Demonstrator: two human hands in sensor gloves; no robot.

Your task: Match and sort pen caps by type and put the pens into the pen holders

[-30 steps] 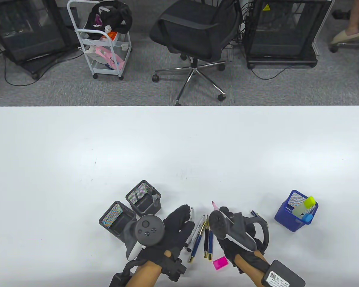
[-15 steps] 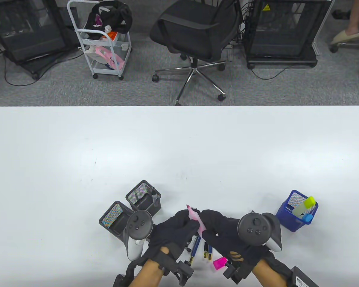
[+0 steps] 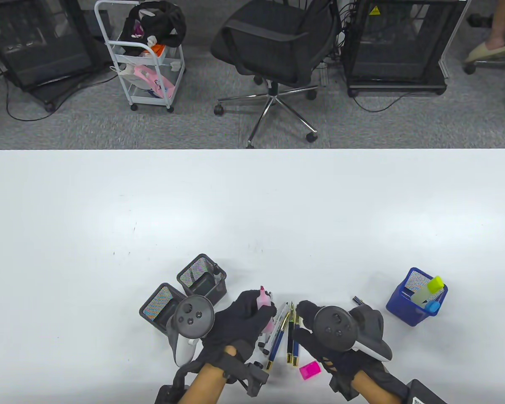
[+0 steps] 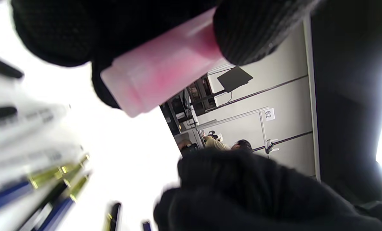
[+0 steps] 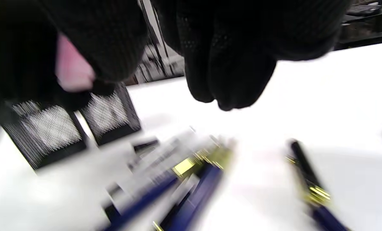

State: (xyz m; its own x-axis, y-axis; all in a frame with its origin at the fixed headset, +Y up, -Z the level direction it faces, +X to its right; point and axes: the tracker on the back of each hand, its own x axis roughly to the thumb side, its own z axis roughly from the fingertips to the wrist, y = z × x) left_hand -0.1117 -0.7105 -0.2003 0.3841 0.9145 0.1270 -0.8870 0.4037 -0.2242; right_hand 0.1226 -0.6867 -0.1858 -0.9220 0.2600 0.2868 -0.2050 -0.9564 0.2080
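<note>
Fingers of our left hand (image 3: 240, 322) curl round the pink marker (image 3: 264, 299), tip pointing away. Our right hand (image 3: 320, 336) hovers beside it, fingers loosely bent, holding nothing. Between our hands the pens (image 3: 286, 332) lie on the tabletop (image 3: 252, 210), the pink cap (image 3: 309, 370) nearest. Further off stand two black holders (image 3: 202, 278) left, the blue holder (image 3: 414, 296) right.

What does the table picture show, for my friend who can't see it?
A black-gloved left hand holds a pink highlighter pen over a white table. The gloved right hand hovers beside blue-and-gold pens, with a bright pink cap nearby.
</note>
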